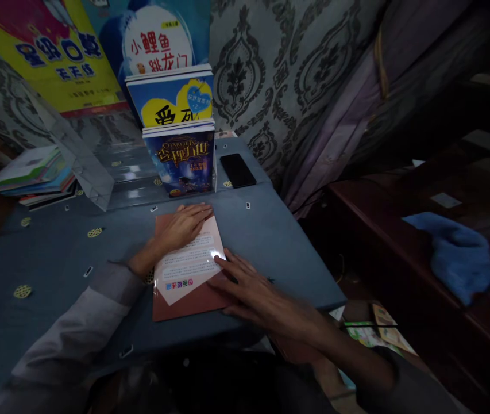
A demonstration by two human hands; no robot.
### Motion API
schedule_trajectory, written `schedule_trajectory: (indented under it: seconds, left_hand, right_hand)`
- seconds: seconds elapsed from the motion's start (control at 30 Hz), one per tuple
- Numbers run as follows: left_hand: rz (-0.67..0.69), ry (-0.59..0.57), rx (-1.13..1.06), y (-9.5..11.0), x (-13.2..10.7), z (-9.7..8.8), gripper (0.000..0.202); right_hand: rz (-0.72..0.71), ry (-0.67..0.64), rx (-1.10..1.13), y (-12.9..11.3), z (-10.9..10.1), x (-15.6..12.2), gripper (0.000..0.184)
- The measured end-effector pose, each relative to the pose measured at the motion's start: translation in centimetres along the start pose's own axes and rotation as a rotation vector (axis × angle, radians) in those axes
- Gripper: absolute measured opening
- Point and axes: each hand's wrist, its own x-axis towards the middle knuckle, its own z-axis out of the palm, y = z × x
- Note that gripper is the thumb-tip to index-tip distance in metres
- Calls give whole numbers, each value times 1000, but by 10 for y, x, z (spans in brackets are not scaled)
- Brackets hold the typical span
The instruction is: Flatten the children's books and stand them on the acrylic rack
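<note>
The left hand (186, 226) is laid palm down across the upper part of a reddish-brown book (184, 270), its fingers extended and held close together. By the right hand (247, 287) the book's right edge is covered; its fingers are stretched out and slightly parted, with one fingertip set on the glossy white panel of printed text. Nothing is seen to be gripped by either hand. The book is laid flat on the blue table (266, 236), beneath and between the hands.

Just ahead of the left hand, a dark blue book (184, 164) is stood upright, with a blue and yellow book (171, 100) and a large picture book (158, 40) ranged behind it. A black phone (238, 171) is placed to the right of these, ahead of the right hand. Further off, ahead and to the left of the hands, a clear panel (76, 149), a stack of books (38, 172) and a tall yellow book (64, 63) are seen. Well to the right of the right hand, a blue cloth (460, 253) is draped over a dark red surface (369, 213).
</note>
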Motion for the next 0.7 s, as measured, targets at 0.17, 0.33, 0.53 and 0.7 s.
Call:
schedule_trajectory:
  seconds: [0.17,0.33,0.53,0.7]
  left_hand:
    - [21,-16,17,-1,1,0,43]
    - [78,-15,-12,2,-5,4,46]
    - [120,-43,-73,16,-19,1,48]
    - [167,-71,-119,35,-38,-3,45]
  right_hand:
    - [-9,6,2,7,5,-4,61]
    - [54,5,34,9,9,-7,82]
    - [148,28,100,6,11,-6,101]
    - [138,92,100,8,17,-4,112]
